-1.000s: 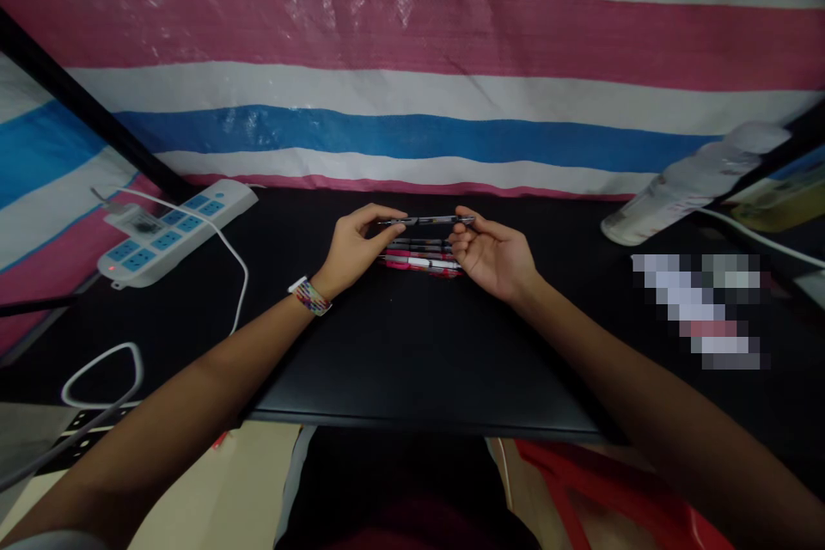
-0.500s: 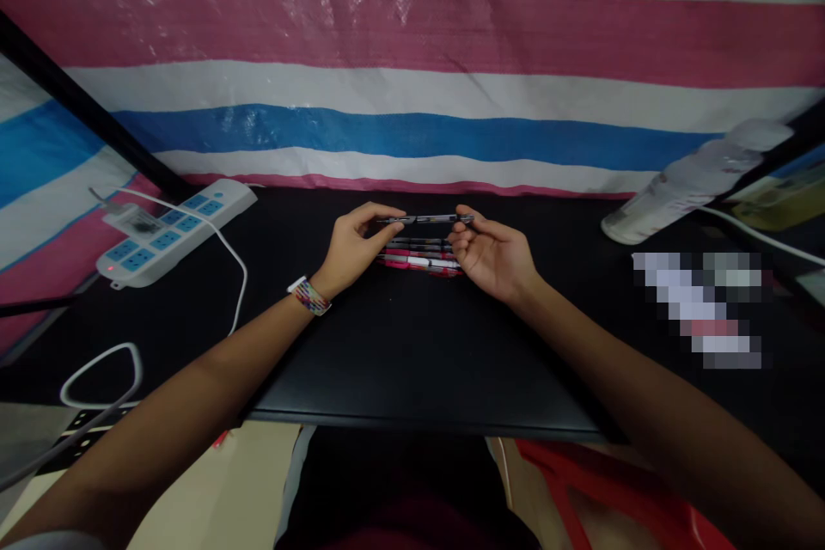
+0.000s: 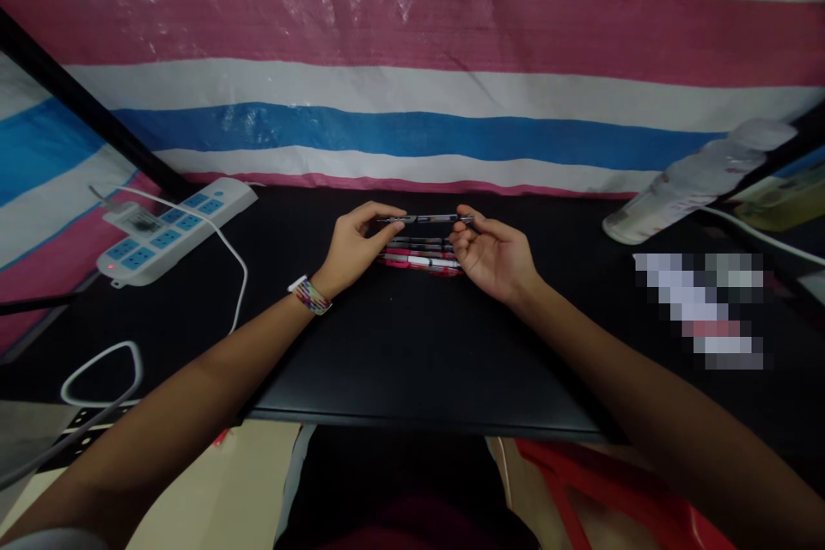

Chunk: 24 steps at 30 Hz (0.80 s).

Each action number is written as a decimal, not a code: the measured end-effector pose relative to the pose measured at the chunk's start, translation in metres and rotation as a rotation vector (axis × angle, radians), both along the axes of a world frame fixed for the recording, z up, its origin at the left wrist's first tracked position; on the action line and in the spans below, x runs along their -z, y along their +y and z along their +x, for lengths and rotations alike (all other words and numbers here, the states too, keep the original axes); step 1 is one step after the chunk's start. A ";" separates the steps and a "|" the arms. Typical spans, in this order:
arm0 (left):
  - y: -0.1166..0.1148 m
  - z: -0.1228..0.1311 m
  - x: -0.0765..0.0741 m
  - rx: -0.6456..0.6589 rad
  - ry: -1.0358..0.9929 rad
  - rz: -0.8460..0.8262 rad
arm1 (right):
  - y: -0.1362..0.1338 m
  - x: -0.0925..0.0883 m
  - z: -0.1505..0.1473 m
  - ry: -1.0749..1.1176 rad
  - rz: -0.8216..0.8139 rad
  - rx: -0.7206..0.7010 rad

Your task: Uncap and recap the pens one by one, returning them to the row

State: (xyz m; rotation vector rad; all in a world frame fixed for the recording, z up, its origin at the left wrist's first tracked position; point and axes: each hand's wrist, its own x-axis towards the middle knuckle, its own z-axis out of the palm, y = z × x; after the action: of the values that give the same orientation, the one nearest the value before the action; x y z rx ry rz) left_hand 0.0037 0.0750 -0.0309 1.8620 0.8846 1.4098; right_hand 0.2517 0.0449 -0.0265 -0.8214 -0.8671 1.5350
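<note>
We could not read any lettering on the slim dark pen (image 3: 438, 219) stretched between our fingertips; its markings were too small. The printing on the clear bottle (image 3: 689, 185), well to the right of our right fingers, was too blurred to make out, and a patch nearer us on that side was pixelated.

We counted one pen in our grasp and one bottle. Just on our side of the fingertips lay a row of pens (image 3: 422, 261), dark ones farthest and pink, white and red ones nearer, packed too tightly for a sure count. One power strip (image 3: 174, 236), with one small red light lit, sat well to the left of our left fingers on the black table (image 3: 412, 352).

Both our forearms reached forward and inward. Our left hand (image 3: 351, 247), a patterned band (image 3: 313, 297) at its wrist, pinched the pen's left end between thumb and fingers. Our right hand (image 3: 496, 258) was turned partly palm-up, thumb and forefinger gripping the right end, the other fingers curled beside the row. The pen lay level across the gap between our hands.
</note>
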 end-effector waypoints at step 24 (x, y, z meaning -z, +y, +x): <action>0.000 -0.001 0.002 0.019 0.009 0.004 | 0.000 -0.004 -0.003 0.324 -0.177 -0.002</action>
State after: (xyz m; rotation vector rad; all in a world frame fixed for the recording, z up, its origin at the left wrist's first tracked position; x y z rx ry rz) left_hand 0.0031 0.0754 -0.0326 1.8763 0.8673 1.3937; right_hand 0.2491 0.0445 -0.0225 -0.6711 -0.5005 1.7058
